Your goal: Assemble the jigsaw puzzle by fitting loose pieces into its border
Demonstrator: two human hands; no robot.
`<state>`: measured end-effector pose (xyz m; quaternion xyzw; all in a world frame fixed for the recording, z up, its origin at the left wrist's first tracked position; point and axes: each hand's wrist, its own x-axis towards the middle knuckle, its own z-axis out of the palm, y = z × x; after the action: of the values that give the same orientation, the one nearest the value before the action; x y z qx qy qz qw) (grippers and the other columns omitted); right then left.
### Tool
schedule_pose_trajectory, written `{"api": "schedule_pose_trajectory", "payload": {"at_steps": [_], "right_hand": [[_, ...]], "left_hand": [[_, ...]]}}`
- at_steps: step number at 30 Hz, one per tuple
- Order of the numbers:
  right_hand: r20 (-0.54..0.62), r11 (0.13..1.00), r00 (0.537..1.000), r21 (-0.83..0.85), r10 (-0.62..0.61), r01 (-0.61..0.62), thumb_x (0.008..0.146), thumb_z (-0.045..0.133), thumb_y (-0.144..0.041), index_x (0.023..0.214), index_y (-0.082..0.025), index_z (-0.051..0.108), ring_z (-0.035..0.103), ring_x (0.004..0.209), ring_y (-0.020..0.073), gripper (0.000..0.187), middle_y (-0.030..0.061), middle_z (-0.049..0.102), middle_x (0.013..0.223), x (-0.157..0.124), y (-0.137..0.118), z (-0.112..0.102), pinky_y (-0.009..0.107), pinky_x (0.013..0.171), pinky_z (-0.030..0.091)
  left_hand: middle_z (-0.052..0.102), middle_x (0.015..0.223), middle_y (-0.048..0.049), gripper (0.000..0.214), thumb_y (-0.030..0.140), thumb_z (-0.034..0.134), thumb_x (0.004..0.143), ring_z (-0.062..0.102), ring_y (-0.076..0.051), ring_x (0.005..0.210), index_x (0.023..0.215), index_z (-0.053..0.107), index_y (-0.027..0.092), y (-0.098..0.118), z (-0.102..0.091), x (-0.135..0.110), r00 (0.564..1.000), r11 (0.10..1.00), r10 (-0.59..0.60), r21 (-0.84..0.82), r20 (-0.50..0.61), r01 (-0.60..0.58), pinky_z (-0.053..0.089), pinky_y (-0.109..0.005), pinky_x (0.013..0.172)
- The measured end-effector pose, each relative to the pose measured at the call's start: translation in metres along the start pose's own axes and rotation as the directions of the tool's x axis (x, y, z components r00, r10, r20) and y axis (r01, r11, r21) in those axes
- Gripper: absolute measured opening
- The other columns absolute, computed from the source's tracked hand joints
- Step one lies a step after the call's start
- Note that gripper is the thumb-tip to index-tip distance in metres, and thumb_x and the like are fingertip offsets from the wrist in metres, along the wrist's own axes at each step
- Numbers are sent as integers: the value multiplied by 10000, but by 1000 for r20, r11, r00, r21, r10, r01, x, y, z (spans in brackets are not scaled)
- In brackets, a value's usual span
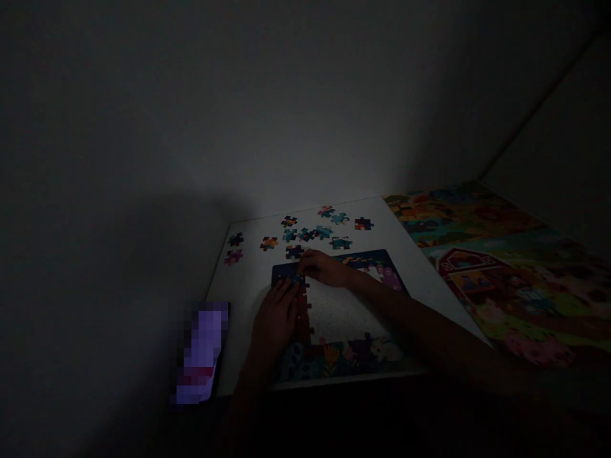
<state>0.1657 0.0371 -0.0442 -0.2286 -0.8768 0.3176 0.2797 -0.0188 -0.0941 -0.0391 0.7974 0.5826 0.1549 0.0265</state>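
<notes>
A partly assembled jigsaw puzzle (379,362) lies on a white tabletop, its dark blue and patterned border framing a bare white middle. My left hand (275,318) rests flat on the puzzle's left border, fingers stretched toward the upper left corner. At that corner, the fingertips of my right hand (323,267) are pinched together on a dark puzzle piece (301,270), mostly hidden by the fingers. Just beyond the fingertips is a loose blue puzzle piece (293,252). Dim light blurs the detail between the fingers.
Several loose pieces, among them an orange piece (268,243) and a dark piece (363,224), are scattered beyond the puzzle. A lit phone (203,353) stands at the left edge. Colourful farm picture (520,299) lies right; a pale wall (305,114) rises behind.
</notes>
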Motion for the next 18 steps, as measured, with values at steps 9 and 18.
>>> {"api": "schedule_pose_trajectory", "payload": {"at_steps": [9, 18], "right_hand": [[38, 982, 988, 111, 150, -153, 836, 578, -19, 920, -158, 704, 613, 865, 148, 205, 40, 655, 906, 3, -2, -4, 304, 827, 509], [-432, 923, 834, -8, 343, -384, 837, 536, -114, 996, -185, 706, 650, 968, 188, 243, 72, 700, 1055, -24, 40, -80, 346, 893, 509]], "left_hand": [[638, 1314, -109, 381, 341, 398, 975, 573, -276, 1241, 1209, 651, 179, -5, 18, 1, 986, 1000, 11, 11, -166, -10, 485, -492, 1039], [629, 1318, -95, 366, 304, 400, 968, 560, -268, 1241, 1243, 624, 219, 1, 13, -1, 987, 999, -49, -1, -154, 49, 470, -488, 1035]]}}
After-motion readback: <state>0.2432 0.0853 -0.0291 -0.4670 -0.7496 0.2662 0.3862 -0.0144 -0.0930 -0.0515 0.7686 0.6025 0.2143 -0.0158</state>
